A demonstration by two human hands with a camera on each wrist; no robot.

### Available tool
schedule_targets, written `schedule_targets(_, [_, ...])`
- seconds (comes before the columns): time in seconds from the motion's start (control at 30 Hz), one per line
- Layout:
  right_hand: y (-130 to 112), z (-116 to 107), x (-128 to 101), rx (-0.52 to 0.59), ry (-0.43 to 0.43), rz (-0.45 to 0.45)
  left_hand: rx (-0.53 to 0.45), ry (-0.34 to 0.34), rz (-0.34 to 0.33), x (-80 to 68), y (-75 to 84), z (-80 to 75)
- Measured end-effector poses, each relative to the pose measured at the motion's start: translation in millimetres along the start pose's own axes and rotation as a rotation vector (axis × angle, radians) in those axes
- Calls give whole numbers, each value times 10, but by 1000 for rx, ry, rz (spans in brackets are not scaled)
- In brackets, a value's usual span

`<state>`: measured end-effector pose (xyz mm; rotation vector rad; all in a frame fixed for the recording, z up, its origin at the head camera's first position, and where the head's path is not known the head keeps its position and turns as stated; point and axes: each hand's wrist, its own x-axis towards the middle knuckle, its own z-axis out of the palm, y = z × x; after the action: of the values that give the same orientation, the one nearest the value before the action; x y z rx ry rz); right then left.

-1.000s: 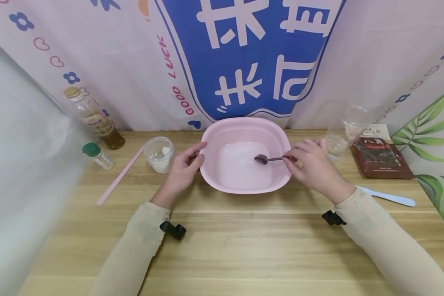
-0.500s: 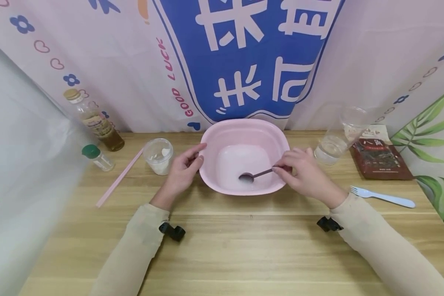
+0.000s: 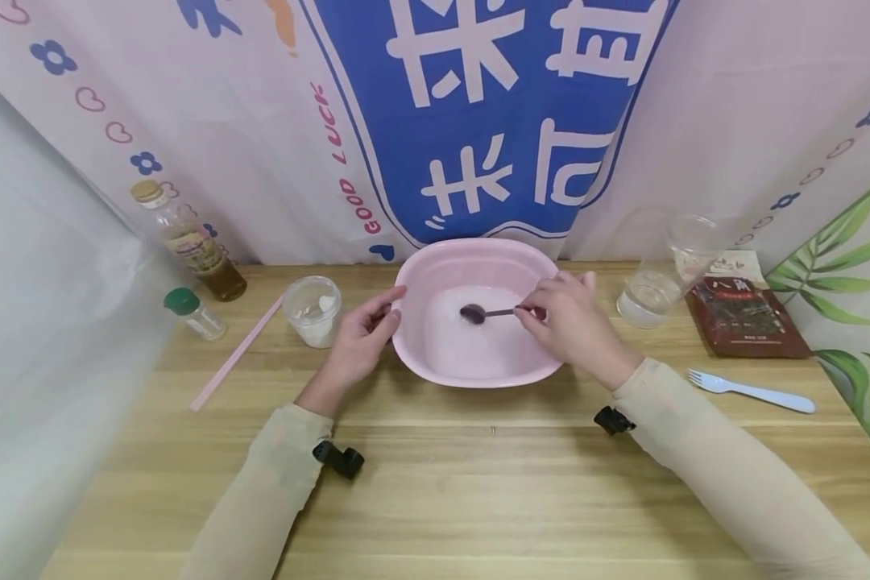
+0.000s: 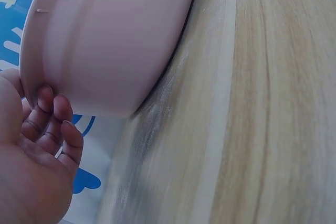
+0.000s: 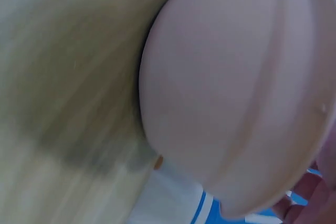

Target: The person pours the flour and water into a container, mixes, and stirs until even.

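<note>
A pink plastic basin [image 3: 478, 380] stands on the wooden table with whitish liquid in the bottom. My left hand [image 3: 358, 338] holds the basin's left rim; in the left wrist view its fingers [image 4: 63, 108] curl under the rim. Over the basin's right side, my right hand [image 3: 569, 326] pinches the handle of a small dark brown spoon [image 3: 473, 313]. The spoon's bowl points left, at the liquid in the middle of the basin. In the right wrist view the basin's outer wall [image 5: 226, 77] hides the spoon and most of the right hand.
Left of the basin stand a clear tub of white powder [image 3: 313, 312], a pink stick [image 3: 235, 354], a green-capped shaker [image 3: 194, 312] and an oil bottle [image 3: 206, 258]. At right are a clear cup [image 3: 652, 294], a brown packet [image 3: 750, 318] and a blue fork [image 3: 754, 392]. A printed curtain [image 3: 261, 161] hangs behind.
The spoon has moved from the basin's right-middle to its near side, then back up and left to the middle. My right hand has shifted left with it. The left hand keeps its hold.
</note>
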<state>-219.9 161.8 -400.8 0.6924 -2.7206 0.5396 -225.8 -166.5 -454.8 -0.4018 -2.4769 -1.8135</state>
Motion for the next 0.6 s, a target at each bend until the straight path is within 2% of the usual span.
schedule_targets(0.13, [97,-42,6,-68,73,18,-2,7,-2,1,5,-5])
schedule_targets(0.27, [148,-69,4,-73,107,29,5,4,-17,0,1,-17])
schedule_targets(0.6, [33,-27,95,32,-76,46,5,-10,-30,7,-6,-10])
